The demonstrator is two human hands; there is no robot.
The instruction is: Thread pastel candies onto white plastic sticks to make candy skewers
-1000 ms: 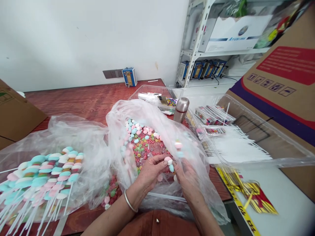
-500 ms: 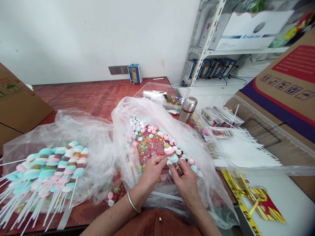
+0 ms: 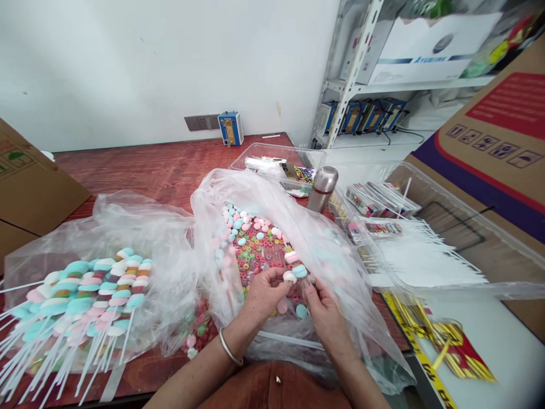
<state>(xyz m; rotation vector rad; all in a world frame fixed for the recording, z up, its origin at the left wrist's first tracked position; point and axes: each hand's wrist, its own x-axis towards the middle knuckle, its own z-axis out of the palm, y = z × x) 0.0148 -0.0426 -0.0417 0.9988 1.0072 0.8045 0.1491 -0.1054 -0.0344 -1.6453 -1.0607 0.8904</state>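
Note:
My left hand (image 3: 264,292) pinches a pale round candy (image 3: 290,276) at its fingertips, over an open clear bag (image 3: 255,193) of loose pastel candies and coloured rings (image 3: 255,244). My right hand (image 3: 323,309) is closed around a thin white stick whose top carries pink and blue candies (image 3: 296,264). Both hands meet at the bag's near edge. To the left lies a second clear bag with finished candy skewers (image 3: 85,289), their white sticks pointing toward me.
A silver flask (image 3: 322,188) stands behind the bag. A clear tray (image 3: 426,255) of white sticks sits to the right, with a cardboard box (image 3: 489,147) beyond. Yellow-red wrappers (image 3: 447,346) lie near the front right. Another cardboard box (image 3: 29,187) is far left; shelving at back right.
The stick with candies has tilted lower and my left hand now brings a pale candy to its end. The camera view shifted slightly.

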